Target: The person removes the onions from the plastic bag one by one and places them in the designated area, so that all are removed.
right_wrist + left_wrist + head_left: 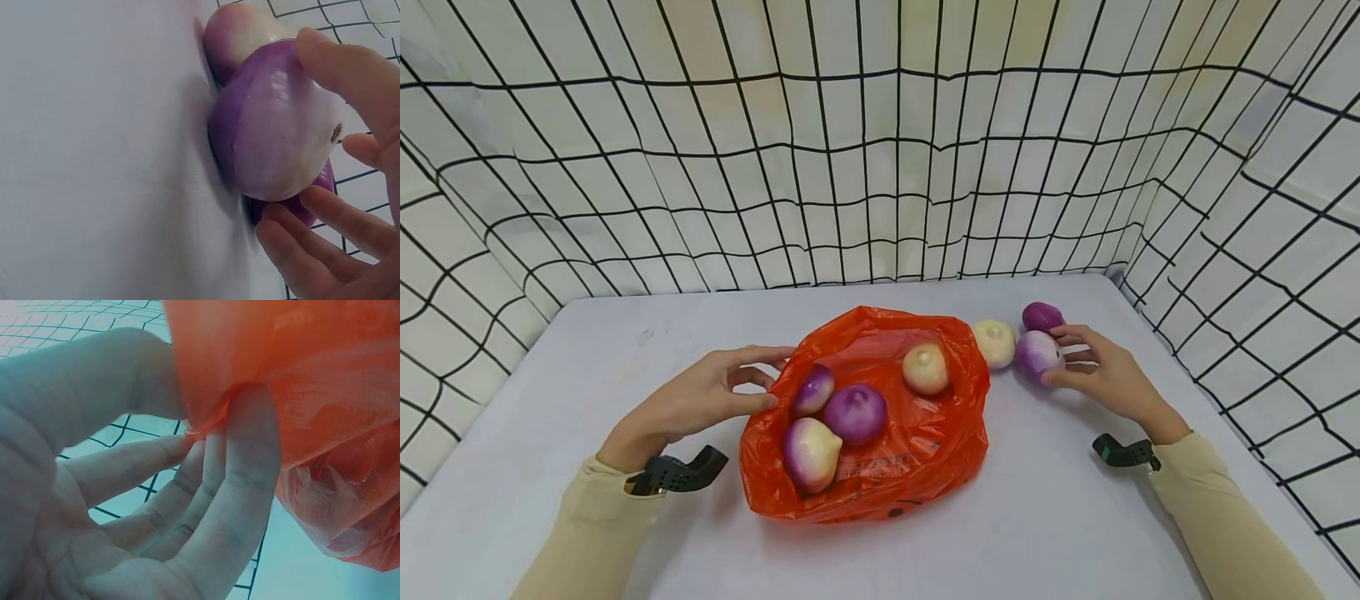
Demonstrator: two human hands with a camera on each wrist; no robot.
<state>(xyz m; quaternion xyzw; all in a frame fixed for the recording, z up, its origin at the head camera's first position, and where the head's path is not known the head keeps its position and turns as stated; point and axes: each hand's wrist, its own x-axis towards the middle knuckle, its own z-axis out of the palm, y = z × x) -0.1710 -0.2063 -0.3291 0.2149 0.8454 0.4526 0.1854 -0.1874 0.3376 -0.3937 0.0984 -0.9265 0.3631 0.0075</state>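
An orange-red plastic bag (943, 462) lies on the table with its mouth spread open. Inside it rest several onions: a purple one (855, 414), a white-and-purple one (812, 454), a smaller purple one (812, 390) and a pale one (925, 369). My left hand (700, 392) pinches the bag's left rim; the left wrist view shows the thin plastic (325, 375) between thumb and fingers. To the right of the bag, my right hand (1105, 375) grips a purple-and-white onion (269, 125) between thumb and fingertips. That onion appears to be on the table.
A pale onion (994, 344) stands between the bag and the gripped onion. Behind the gripped one lies a dark purple onion (1042, 317). The white table (625, 342) is bounded at the back and sides by white walls with a black grid net (880, 150).
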